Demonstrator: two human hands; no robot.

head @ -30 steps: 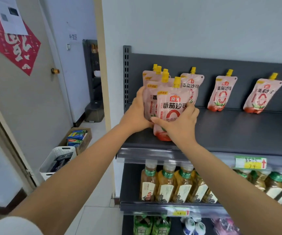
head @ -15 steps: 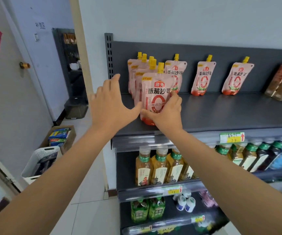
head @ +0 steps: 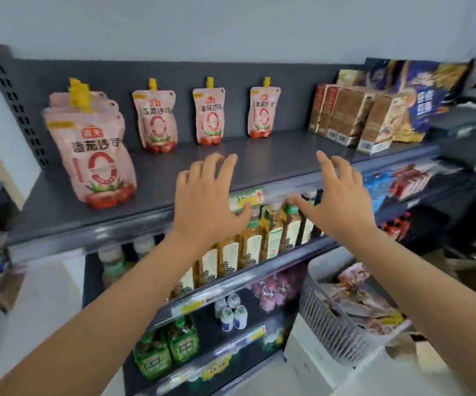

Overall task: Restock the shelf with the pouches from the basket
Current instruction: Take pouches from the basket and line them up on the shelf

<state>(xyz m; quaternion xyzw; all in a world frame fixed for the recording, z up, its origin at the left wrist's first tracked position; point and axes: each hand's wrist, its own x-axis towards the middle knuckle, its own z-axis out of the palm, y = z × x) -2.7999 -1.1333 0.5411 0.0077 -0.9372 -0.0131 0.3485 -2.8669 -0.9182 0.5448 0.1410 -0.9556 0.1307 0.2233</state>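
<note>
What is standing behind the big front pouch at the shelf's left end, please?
More pink pouches: only their edges and yellow caps show. The front pouch hides their count.

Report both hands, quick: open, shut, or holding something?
Left hand: open, holding nothing.
Right hand: open, holding nothing.

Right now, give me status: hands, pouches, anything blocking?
Left hand and right hand open, empty. Tomato-sauce pouches stand grouped at shelf left end. Basket holds more packets. Nothing blocking.
</note>
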